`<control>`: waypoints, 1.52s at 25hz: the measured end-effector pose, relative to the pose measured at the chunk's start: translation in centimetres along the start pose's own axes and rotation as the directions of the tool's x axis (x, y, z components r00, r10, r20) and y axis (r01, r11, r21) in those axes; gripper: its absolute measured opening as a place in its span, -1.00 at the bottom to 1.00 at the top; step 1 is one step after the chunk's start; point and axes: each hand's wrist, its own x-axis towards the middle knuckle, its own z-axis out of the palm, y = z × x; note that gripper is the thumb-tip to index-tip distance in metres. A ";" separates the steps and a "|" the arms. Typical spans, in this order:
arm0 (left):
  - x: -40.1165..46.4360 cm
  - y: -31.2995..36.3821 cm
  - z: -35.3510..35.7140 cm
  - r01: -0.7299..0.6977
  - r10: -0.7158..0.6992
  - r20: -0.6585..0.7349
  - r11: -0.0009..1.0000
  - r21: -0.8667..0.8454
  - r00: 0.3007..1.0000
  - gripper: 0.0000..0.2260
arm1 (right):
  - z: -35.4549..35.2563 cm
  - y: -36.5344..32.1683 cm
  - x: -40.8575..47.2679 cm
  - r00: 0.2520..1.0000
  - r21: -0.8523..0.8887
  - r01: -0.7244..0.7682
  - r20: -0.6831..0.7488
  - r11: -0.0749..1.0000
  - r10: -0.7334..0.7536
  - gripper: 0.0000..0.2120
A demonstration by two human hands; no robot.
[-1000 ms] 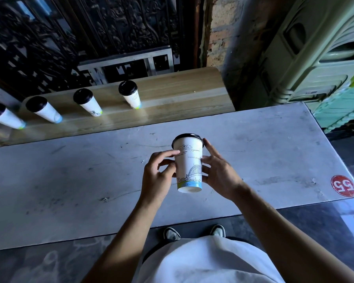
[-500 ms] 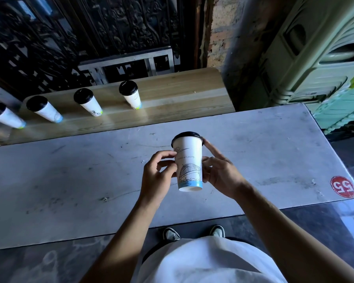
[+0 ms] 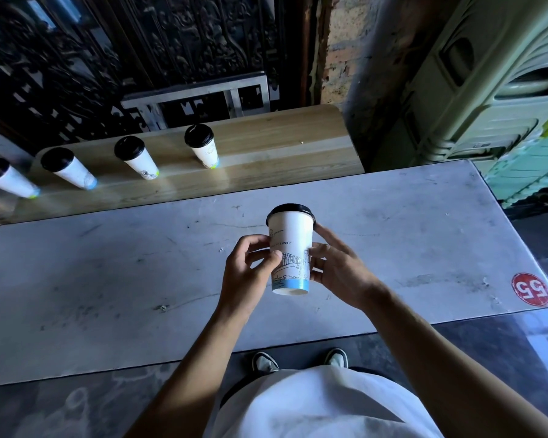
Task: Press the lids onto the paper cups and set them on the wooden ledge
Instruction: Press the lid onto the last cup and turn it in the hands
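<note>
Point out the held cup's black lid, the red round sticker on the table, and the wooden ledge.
black lid [image 3: 290,209], head view, on its top near the front rim.
red round sticker [image 3: 530,289], head view, on its centre.
wooden ledge [image 3: 282,147], head view, on bare wood right of the cups.

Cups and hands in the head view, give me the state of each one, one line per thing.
Held cup: lidded, tilted, lifted off the grey table.
Left hand: grips the held cup's side.
Right hand: holds the cup's other side, forefinger up near the lid.
Four ledge cups: lidded, standing in a row; three on the wooden ledge, whether the leftmost stands on it is unclear.
</note>
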 end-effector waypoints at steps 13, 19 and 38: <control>-0.1 0.5 -0.1 -0.090 0.094 -0.022 0.985 0.149 0.995 -0.58 | 0.4 -0.2 0.1 1.000 -0.074 0.015 0.022 0.997 -0.013 -0.21; 0.4 0.1 -0.4 -0.040 0.046 -0.050 0.991 0.131 0.998 -0.62 | 0.1 -0.1 0.3 0.999 -0.039 0.031 0.045 0.999 -0.029 -0.35; 3.4 -0.3 -3.2 0.055 -0.058 0.034 0.995 0.089 0.998 -0.56 | 2.1 -0.3 3.3 1.000 -0.398 0.024 0.010 0.917 -0.022 -0.75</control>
